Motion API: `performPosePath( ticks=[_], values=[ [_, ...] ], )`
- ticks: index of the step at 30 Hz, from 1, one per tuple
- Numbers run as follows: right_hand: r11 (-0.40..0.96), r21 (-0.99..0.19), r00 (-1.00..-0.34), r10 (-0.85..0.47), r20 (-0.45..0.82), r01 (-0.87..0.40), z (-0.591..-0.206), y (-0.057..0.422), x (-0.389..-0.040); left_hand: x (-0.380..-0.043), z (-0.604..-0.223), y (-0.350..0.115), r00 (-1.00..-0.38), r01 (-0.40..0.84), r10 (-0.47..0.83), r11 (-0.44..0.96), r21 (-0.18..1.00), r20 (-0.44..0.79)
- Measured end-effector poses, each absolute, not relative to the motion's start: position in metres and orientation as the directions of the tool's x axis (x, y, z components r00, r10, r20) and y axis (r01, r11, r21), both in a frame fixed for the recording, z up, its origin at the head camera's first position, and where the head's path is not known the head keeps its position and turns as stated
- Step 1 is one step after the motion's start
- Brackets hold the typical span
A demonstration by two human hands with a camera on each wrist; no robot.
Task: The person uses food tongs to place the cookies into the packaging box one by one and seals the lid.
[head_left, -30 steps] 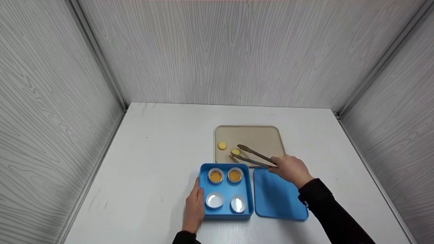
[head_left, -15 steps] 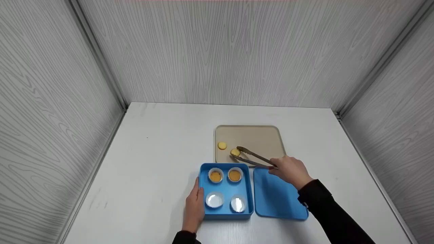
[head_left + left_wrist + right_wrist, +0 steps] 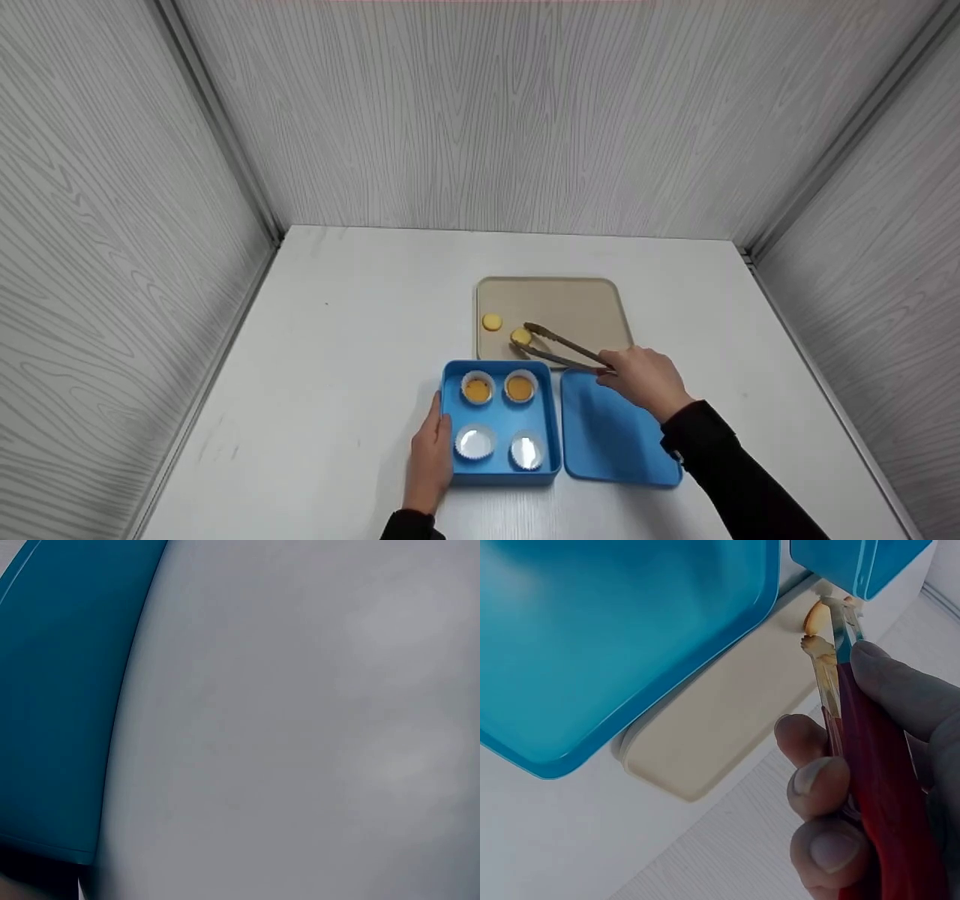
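My right hand grips red-handled tongs, thumb on one side and fingers curled round the other. The parted tong tips straddle a small round yellow pastry on the beige tray; this pastry also shows at the tips in the right wrist view. A second yellow pastry lies to its left. My left hand holds the left wall of a blue box, thumb over the rim. Two white paper cups inside contain orange-yellow pastries; two front cups are empty.
A flat blue lid lies just right of the box, partly under my right forearm. The tray stands right behind both. Grey wood-grain panels enclose the white table at the back and sides.
The tong tips have drawn slightly closer together around the pastry. My left hand, the box and the lid have stayed in place.
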State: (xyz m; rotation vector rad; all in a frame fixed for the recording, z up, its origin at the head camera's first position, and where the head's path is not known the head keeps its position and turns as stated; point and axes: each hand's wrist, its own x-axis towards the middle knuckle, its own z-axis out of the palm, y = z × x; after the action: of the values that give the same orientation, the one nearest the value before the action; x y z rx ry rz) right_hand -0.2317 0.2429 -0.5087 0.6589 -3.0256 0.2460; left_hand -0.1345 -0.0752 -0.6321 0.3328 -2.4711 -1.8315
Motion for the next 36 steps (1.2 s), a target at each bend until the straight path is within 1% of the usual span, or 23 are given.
performPosePath(
  ticks=[6, 13, 28, 32, 36],
  values=[
    [0.896, -0.142, -0.906, -0.411, 0.097, -0.422, -0.510, 0.247, -0.229, -0.134, -0.632, -0.076, -0.976, -0.138, -0.200, 0.279, 0.950, -0.083],
    [0.887, -0.152, -0.898, -0.419, 0.132, -0.436, -0.509, 0.252, -0.226, -0.136, -0.633, -0.075, -0.968, -0.178, -0.219, 0.264, 0.948, -0.121],
    [0.917, -0.133, -0.926, -0.379, 0.004, -0.376, -0.502, 0.246, -0.230, -0.137, -0.632, -0.075, -0.969, -0.175, -0.215, 0.271, 0.946, -0.118],
    [0.915, -0.141, -0.924, -0.383, -0.010, -0.378, -0.500, 0.244, -0.232, -0.137, -0.633, -0.075, -0.970, -0.178, -0.212, 0.266, 0.947, -0.123],
    [0.909, -0.152, -0.920, -0.392, 0.009, -0.389, -0.501, 0.244, -0.233, -0.137, -0.633, -0.074, -0.969, -0.185, -0.212, 0.265, 0.946, -0.130]
  ],
)
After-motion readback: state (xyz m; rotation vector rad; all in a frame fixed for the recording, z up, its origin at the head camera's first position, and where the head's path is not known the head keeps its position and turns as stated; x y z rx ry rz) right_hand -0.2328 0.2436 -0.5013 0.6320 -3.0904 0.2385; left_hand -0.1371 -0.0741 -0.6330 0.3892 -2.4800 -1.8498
